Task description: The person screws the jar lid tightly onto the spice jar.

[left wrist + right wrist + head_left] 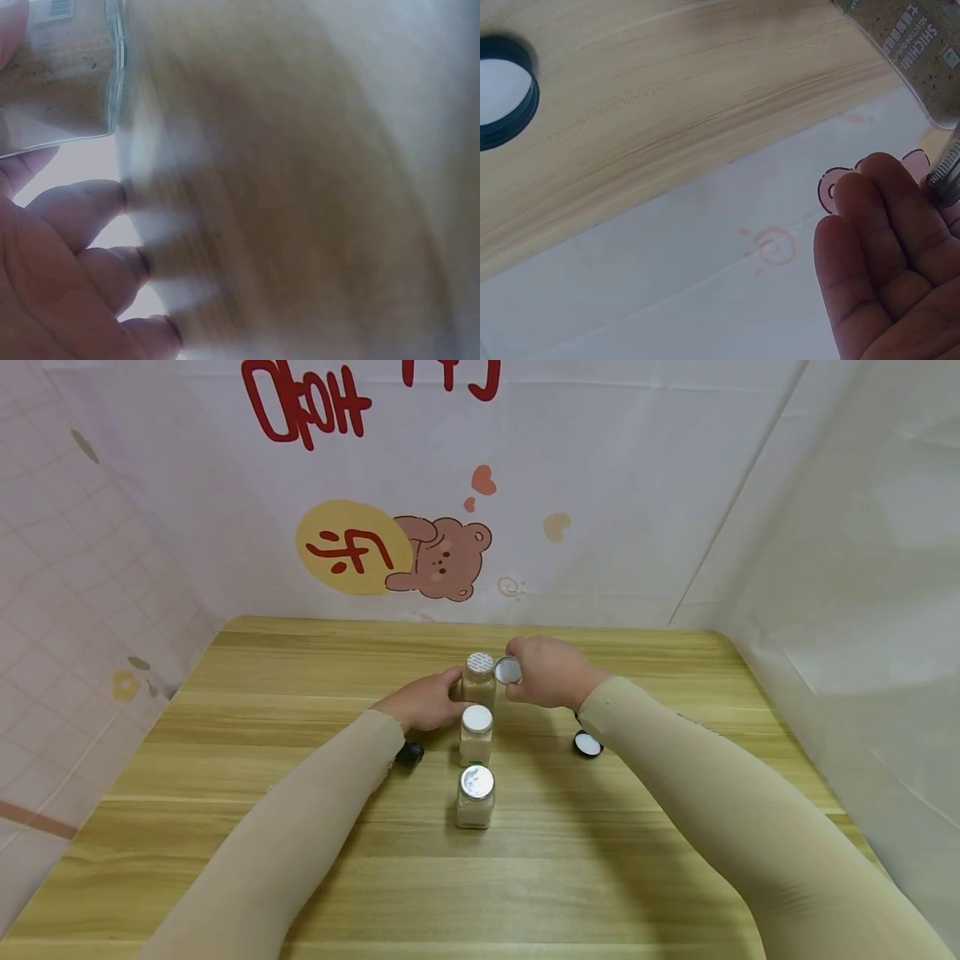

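Note:
My left hand [427, 700] grips a square glass spice jar [480, 683] by its sides, at the back of a short row. The jar's top has a whitish printed seal; in the right wrist view the jar [924, 56] shows a "SHICHIMI" label and brown, speckled contents. Just right of its mouth, my right hand [549, 671] pinches a round silver lid [508, 670], inner side toward the head camera. In the right wrist view the ridged edge of that lid [946, 176] shows by the forefinger; the other fingers are extended.
Two more glass jars, one with a white top [476, 745] and one with a silvery top [475, 810], stand in line nearer me. An upturned black lid [588, 744] lies by my right forearm. A small black object [410, 754] is beside my left wrist. White printed sheets wall the table.

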`<state>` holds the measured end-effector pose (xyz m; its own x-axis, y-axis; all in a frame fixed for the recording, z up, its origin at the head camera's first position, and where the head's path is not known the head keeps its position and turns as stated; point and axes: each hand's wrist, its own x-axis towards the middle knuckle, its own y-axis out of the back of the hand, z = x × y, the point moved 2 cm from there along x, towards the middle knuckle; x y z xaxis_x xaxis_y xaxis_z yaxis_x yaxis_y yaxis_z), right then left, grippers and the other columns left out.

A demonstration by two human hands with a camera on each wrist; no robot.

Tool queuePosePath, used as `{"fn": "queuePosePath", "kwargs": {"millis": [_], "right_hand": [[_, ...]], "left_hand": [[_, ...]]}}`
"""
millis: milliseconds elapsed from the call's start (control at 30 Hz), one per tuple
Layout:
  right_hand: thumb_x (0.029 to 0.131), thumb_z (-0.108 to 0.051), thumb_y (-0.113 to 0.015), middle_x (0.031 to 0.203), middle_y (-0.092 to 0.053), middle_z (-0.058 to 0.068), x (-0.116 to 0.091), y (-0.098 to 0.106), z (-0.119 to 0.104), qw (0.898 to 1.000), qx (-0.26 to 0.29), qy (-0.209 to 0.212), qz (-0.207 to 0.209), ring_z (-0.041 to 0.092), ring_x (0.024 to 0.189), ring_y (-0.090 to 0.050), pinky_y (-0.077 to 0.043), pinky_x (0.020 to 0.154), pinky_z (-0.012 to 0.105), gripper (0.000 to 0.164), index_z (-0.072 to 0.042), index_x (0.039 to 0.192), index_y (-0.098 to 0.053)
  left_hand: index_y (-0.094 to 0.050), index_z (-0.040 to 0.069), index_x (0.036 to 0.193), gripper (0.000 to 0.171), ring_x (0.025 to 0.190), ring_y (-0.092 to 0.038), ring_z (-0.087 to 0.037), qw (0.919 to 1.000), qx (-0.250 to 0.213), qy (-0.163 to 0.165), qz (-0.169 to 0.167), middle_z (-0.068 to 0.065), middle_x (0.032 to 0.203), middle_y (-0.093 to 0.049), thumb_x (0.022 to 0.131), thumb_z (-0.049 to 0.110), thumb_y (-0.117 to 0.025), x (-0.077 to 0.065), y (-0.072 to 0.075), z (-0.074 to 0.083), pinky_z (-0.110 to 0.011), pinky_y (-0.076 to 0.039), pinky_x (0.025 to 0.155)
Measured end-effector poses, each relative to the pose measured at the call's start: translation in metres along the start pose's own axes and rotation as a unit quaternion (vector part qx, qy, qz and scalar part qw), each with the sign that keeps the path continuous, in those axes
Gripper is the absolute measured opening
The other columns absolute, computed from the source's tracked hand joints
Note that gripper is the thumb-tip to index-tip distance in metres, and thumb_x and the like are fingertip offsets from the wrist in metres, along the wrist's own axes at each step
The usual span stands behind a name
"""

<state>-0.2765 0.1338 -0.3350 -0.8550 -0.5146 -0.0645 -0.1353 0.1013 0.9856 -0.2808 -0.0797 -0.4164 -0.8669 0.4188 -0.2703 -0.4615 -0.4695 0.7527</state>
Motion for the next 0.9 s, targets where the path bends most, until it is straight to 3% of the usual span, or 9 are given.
{"fn": "queuePosePath", "kwargs": {"millis": [300,900], "right_hand": [[0.084,-0.025,-0.075,0.091,-0.07,0.003,-0.0016,-0.0003,-0.0021,1.0,0.004,0.001,0.006,0.02,0.079,-0.063,-0.054,0.075,0.037,0.035,-0.005,0.111,-0.064],[0.089,-0.024,-0.071,0.099,-0.072,0.008,-0.0037,-0.0014,0.0006,0.996,0.078,0.009,0.034,0.02,0.082,-0.064,-0.056,0.082,0.04,0.041,0.0,0.121,-0.064]], "left_hand": [[-0.034,0.031,0.161,0.073,0.152,-0.043,-0.032,1.0,0.002,0.001,-0.002,-0.01,0.161,-0.049,0.1,0.058,-0.064,-0.0013,0.0003,0.0003,-0.051,-0.033,0.125],[-0.035,0.03,0.161,0.071,0.152,-0.042,-0.031,1.0,-0.003,0.0,-0.005,-0.01,0.161,-0.049,0.101,0.054,-0.065,0.0003,-0.0012,-0.0016,-0.051,-0.033,0.125]]}}
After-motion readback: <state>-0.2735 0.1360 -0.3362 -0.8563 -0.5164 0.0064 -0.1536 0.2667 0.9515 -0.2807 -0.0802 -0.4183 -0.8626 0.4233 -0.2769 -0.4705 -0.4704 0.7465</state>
